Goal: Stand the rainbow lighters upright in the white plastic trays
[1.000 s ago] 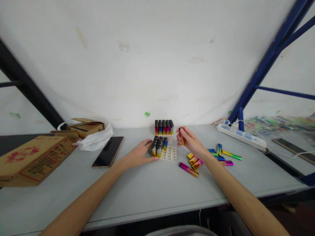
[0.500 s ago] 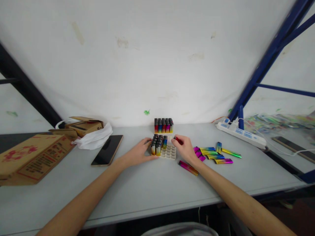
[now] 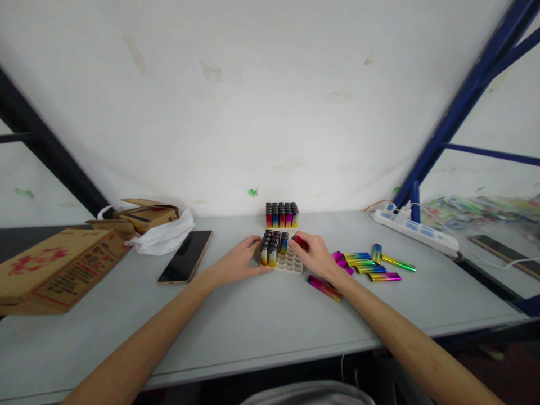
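A pale tray with round holes [image 3: 291, 264] sits in front of me on the table. Several upright lighters [image 3: 270, 250] with black tops and shiny coloured bodies fill its left part. My left hand [image 3: 242, 263] is wrapped round the tray's left side, thumb at the near corner and fingers behind. Over the tray's right side, my right hand [image 3: 314, 256] grips a red lighter [image 3: 300, 242] by its body, tilted, its lower part hidden by the fingers. Beside my right wrist lies a magenta-to-orange lighter [image 3: 324, 288]. More loose shiny lighters [image 3: 371, 266] lie farther right.
Behind the tray stands a full block of lighters [image 3: 282, 215] near the wall. To the left are a phone [image 3: 185, 257], a white plastic bag [image 3: 162, 239] and cardboard boxes [image 3: 63, 267]. A power strip [image 3: 415, 229] lies at the back right, by a blue metal frame [image 3: 447, 124].
My right hand has moved slightly left over the tray with the red lighter. My left hand keeps its place at the tray. The whole view has shifted a little.
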{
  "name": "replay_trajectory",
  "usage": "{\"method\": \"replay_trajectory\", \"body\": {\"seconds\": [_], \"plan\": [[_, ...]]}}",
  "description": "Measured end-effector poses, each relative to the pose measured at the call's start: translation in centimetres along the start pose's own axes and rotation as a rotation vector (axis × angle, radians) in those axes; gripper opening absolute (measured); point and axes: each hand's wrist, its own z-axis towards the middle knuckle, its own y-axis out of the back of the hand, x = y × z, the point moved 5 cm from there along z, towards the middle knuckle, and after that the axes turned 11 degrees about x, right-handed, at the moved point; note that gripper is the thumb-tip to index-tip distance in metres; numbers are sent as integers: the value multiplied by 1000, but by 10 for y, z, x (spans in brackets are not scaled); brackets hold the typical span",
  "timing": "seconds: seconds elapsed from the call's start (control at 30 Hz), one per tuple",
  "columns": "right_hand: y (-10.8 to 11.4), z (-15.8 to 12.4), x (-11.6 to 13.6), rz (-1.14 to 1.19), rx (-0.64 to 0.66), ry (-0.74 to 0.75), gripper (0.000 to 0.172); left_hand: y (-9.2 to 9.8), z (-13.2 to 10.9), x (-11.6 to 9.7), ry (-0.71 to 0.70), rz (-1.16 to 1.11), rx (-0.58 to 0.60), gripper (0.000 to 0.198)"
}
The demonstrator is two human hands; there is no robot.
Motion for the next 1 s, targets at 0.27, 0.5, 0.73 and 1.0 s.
{"method": "replay_trajectory", "body": {"seconds": [0.27,0.5,0.73,1.0], "plan": [[8,-2,9,-219,62,203,38,-1,-1,3,10,-8,0,75],[2,-2,-1,-202,93,93,42,-1,-2,3,2,-24,-14,74],[-5,-2,9,-430,193,40,33,1,-1,-1,1,-20,-10,71],[-1,0,10,-552,260,42,34,1,-1,0,20,-24,-5,71]]}}
